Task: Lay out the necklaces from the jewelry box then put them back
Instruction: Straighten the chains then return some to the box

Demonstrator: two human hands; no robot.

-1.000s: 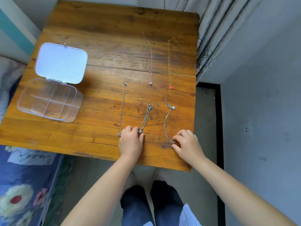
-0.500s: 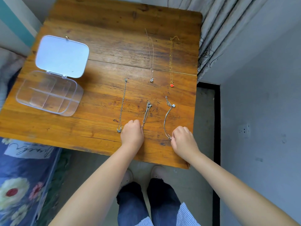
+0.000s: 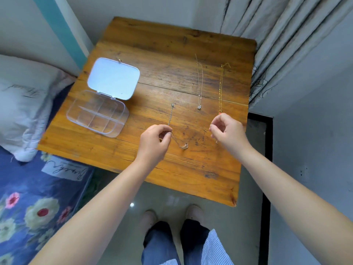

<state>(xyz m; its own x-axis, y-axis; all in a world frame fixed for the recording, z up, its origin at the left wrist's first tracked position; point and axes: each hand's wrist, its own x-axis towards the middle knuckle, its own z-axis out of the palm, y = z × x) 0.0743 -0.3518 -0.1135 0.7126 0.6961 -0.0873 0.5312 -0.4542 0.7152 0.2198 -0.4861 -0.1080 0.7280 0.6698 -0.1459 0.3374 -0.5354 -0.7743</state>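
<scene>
Both hands, left [image 3: 152,142] and right [image 3: 228,131], now raised, each pinching a lifted chain [image 3: 179,143].

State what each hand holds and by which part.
Left hand pinches a silver chain near one end. Right hand pinches another chain, mostly hidden; only its clasp end dangles.

Far table [image 3: 162,46]: bare wood behind box and chains; open to a hand from above
Left: open box [image 3: 97,115] with raised lid [image 3: 112,79] blocks that side; pillow [image 3: 24,104] just beyond the edge
Right: curtain [image 3: 286,44] crowds the table's edge; gold chain [image 3: 220,88] and silver chain [image 3: 199,83] lie in the way
Centre: short chain [image 3: 170,115] beside the left hand [image 3: 152,142]; a chain, seemingly slack, dangles between it and the right hand [image 3: 227,131]
Near edge: bare
</scene>
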